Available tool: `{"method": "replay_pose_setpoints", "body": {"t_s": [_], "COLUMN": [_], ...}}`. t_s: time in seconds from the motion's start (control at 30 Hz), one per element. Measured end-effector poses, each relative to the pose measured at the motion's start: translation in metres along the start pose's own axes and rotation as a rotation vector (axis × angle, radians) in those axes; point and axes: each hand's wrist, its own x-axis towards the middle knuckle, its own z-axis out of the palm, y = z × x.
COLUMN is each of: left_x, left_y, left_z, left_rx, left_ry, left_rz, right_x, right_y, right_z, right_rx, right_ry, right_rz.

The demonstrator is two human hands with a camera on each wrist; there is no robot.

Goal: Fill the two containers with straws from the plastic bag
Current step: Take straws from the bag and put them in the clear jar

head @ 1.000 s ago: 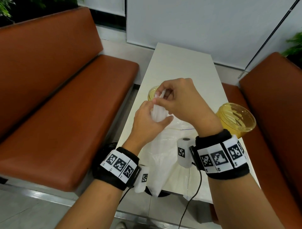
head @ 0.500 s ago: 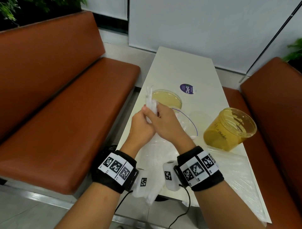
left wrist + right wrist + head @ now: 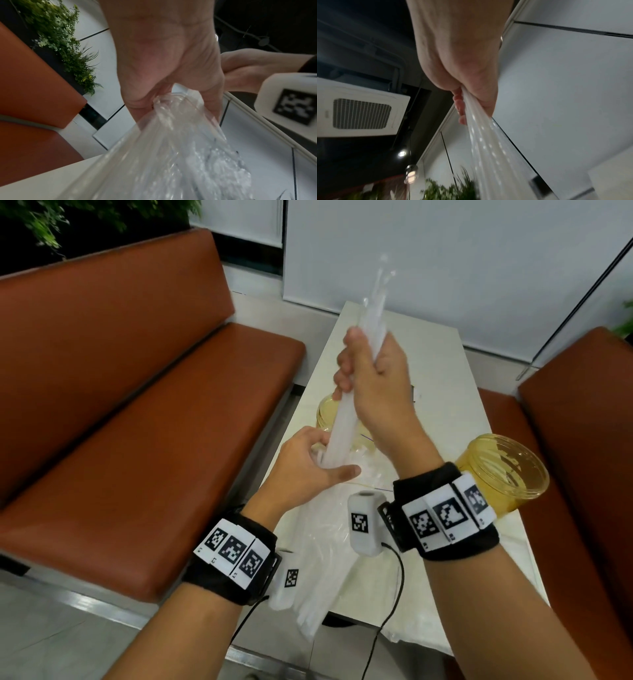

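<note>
The right hand (image 3: 373, 385) is raised above the white worktop (image 3: 442, 361), its fingers curled tight round a bundle of pale straws (image 3: 346, 419); the bundle runs steeply upward, its blurred upper ends standing out above the fist against the white wall panel (image 3: 479, 261), its lower ends reaching down to the left hand (image 3: 308, 470); in the right wrist view the same hand (image 3: 467, 54) clamps the straws (image 3: 488, 148) between palm and fingertips, the tubes fanning toward the lens. The left hand sits lower and nearer the body, at the mouth of the clear plastic bag (image 3: 329, 546), its thumb stretched out beneath the foot of the bundle; in the left wrist view that hand (image 3: 168, 56) pinches the gathered film of the bag (image 3: 171, 155) between thumb and curled fingers; the bag lies along the near part of the worktop and droops over its near edge. Two amber see-through containers stand on the worktop: one container (image 3: 325, 412) just behind the straws, partly hidden by them and by the right forearm; the other container (image 3: 507, 474) at the worktop's right edge, behind the right wristband (image 3: 445, 515), and it looks to hold no straws. Brown padded benches (image 3: 137, 392) flank the worktop on both sides; green foliage (image 3: 68, 217) shows above the left bench back.
</note>
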Motion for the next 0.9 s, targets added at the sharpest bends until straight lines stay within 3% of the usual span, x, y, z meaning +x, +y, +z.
{"method": "replay_pose_setpoints", "body": {"t_s": [0.23,0.37,0.47,0.7,0.83,0.9], "left_x": [-0.007,-0.012,-0.015,-0.010,-0.007,-0.006], "left_y": [-0.002,-0.002,0.000,0.007,0.001,-0.002], "left_z": [-0.009,-0.016,-0.019,-0.030,-0.034,-0.036], "left_rx": [0.007,0.067,0.058,0.296,0.321,0.314], "left_ry": [0.040,0.060,0.093,0.171,0.182,0.189], "left_rz": [-0.013,-0.006,-0.028,0.066,0.053,0.061], "right_x": [0.056,0.085,0.096,0.081,0.073,0.070], "right_y": [-0.054,-0.043,-0.004,0.113,0.139,0.138], "right_z": [-0.045,-0.059,-0.053,-0.033,-0.040,-0.042], "right_rx": [0.256,0.283,0.168,-0.119,-0.251,-0.264], "right_ry": [0.123,0.263,0.302,0.086,-0.021,0.003], "right_rz": [-0.190,-0.266,-0.191,0.130,0.323,0.292]}}
